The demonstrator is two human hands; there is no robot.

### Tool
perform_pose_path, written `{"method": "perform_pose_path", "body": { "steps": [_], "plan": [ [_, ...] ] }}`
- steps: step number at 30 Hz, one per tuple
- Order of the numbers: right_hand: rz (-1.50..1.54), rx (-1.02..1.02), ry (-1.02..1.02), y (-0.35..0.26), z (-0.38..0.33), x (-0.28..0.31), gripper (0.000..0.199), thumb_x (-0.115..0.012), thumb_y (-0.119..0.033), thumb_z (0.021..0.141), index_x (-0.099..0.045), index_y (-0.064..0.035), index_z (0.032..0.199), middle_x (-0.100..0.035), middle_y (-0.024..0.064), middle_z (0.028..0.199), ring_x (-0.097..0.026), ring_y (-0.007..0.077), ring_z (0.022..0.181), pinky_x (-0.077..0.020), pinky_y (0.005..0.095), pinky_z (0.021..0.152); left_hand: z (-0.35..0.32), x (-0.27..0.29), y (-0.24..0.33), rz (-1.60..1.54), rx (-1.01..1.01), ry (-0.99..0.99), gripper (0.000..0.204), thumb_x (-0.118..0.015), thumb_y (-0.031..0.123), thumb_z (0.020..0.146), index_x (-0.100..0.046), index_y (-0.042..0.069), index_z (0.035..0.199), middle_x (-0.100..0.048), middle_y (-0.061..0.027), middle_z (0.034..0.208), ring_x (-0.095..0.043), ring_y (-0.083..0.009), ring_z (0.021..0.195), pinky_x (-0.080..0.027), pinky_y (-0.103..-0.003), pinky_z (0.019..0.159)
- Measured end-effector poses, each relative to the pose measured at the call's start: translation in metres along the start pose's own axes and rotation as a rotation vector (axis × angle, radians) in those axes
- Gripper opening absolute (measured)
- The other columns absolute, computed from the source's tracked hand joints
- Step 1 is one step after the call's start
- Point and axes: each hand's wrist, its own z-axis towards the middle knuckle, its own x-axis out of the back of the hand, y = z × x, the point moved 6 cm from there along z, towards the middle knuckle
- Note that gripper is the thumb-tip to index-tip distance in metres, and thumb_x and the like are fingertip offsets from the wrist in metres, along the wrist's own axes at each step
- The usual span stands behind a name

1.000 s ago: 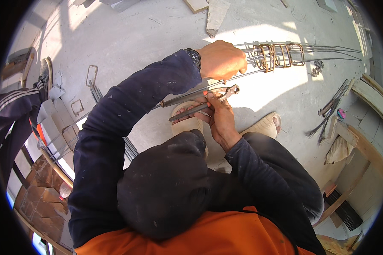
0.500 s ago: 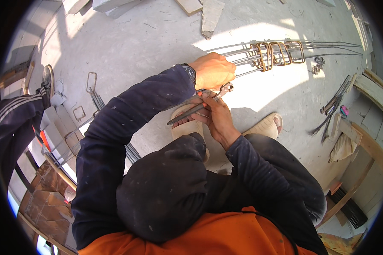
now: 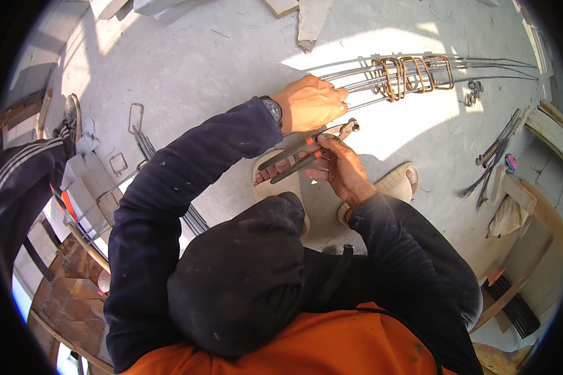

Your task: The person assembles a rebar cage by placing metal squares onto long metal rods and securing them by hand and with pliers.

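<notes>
the dark hood [image 3: 244, 281] is blocking the lap and both elbows, and the palm side of the left hand [image 3: 309, 103] is turned away, so whether its fingers are actually closing round the long steel bars [image 3: 356, 81] is hard to tell; it is lying curled over them, beside the rusty stirrups [image 3: 413, 75] threaded on the bars. the right hand [image 3: 344, 169] is gripping the handles of the nipper pliers [image 3: 306, 150], just below the left hand, with the plier head pointing up at the bars near the left fingertips. both feet are resting in pale sandals [image 3: 397, 184] on the concrete floor [image 3: 200, 62].
</notes>
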Motion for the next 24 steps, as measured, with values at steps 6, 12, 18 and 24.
{"method": "perform_pose_path", "body": {
  "steps": [6,12,18,24],
  "plan": [
    [-0.294,-0.027,0.376,-0.018,0.003,0.116,0.042,-0.071,-0.038,0.097,-0.071,-0.0018,0.119,-0.071,0.0101,0.112,-0.073,0.0255,0.098,-0.0675,0.0397,0.079,-0.003,0.011,-0.001,-0.159,0.077,-0.009,0.023,-0.068,0.007,0.093,-0.064,0.008,0.116,-0.064,-0.0103,0.108,-0.07,-0.0317,0.094,-0.055,-0.041,0.078],
    [-1.508,-0.078,0.651,-0.103,-0.037,0.126,0.052,-0.076,-0.048,0.095,-0.078,-0.0011,0.118,-0.079,0.0198,0.113,-0.076,0.0318,0.106,-0.0621,0.0428,0.088,-0.027,0.038,-0.013,-0.808,0.367,-0.008,0.032,-0.057,0.008,0.097,-0.05,0.009,0.128,-0.071,-0.0169,0.107,-0.067,-0.0293,0.092,-0.05,-0.043,0.079],
    [-0.79,0.55,0.055,-0.159,-0.033,0.001,0.036,-0.079,-0.031,0.102,-0.079,-0.0049,0.126,-0.08,0.0101,0.11,-0.07,0.0172,0.098,-0.0562,0.0342,0.089,-0.023,0.052,-0.009,-1.029,0.392,0.104,0.073,-0.046,0.006,0.097,-0.024,0.008,0.166,-0.069,-0.0103,0.117,-0.067,-0.0249,0.1,-0.051,-0.04,0.097],
    [-0.531,0.755,0.077,-0.17,-0.027,-0.062,0.025,-0.078,-0.023,0.102,-0.081,-0.0041,0.118,-0.077,0.0044,0.097,-0.069,0.0126,0.09,-0.0554,0.0303,0.08,-0.032,0.072,-0.012,-0.97,0.487,0.252,0.075,-0.054,0.009,0.103,-0.023,0.007,0.172,-0.074,-0.0145,0.118,-0.065,-0.0165,0.095,-0.055,-0.037,0.097]
  ]
}}
